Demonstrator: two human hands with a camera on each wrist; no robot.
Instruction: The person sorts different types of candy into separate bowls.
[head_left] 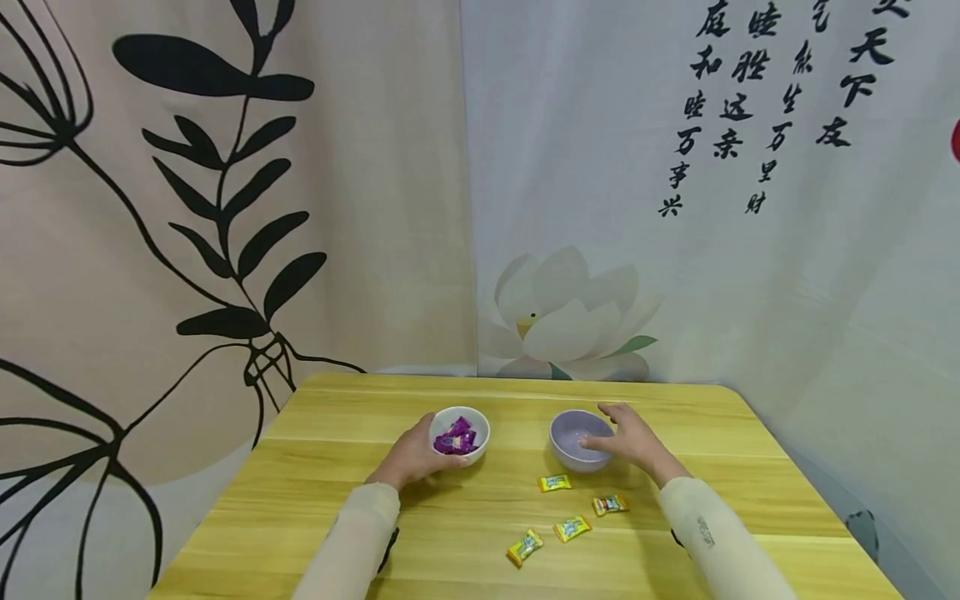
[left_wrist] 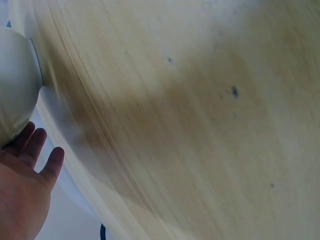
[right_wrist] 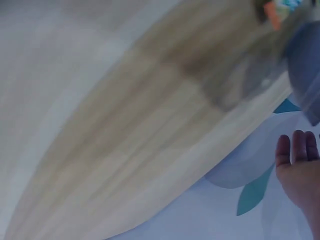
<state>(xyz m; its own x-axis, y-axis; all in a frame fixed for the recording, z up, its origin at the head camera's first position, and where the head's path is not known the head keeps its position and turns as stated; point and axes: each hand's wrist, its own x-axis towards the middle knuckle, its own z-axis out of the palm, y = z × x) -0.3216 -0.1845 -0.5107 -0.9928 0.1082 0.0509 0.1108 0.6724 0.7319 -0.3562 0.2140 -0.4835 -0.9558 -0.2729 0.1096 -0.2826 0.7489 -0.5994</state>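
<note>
A white bowl (head_left: pixel 482 423) of purple-wrapped candies (head_left: pixel 456 438) is gripped by the left hand (head_left: pixel 415 454) at a wooden table (head_left: pixel 450 525), left of a lavender bowl (head_left: pixel 567 428) where the right hand (head_left: pixel 636 437) is held with thumb and fingers spread wide. In the foreground, four yellow-wrapped candies (head_left: pixel 572 528) are scattered. The white bowl's contents are shown by the head view; only its outer wall is caught from the left wrist.

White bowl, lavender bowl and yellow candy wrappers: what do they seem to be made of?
White bowl: smooth, with a soft sheen in the left wrist view; ceramic or hard plastic, can't tell which. Lavender bowl: smooth, evenly coloured wall; likewise ceramic or plastic. Yellow candy wrappers: probably thin printed plastic film, judging by bright graphics and flattened ends.
</note>
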